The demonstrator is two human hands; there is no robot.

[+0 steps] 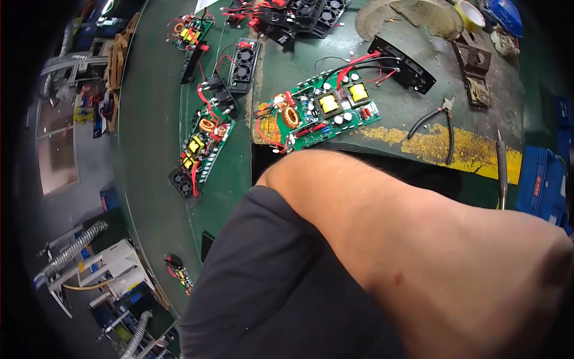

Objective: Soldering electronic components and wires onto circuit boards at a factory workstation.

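Neither of my hands shows. A large bare limb, apparently an arm, crosses the lower right beside dark cloth; I cannot tell which side it belongs to. Just beyond it, a green circuit board with yellow transformers and a copper coil lies at the bench's near edge. Red and black wires join the board to a black end panel. Cutting pliers with dark handles rest spread apart to the right of the board. A slim tool, perhaps a soldering iron, sticks out over the edge.
Another wired board lies on the green surface to the left, below a twin-fan panel. Further fan panels are piled at the back. A metal fixture, a tape roll and a blue case are on the right.
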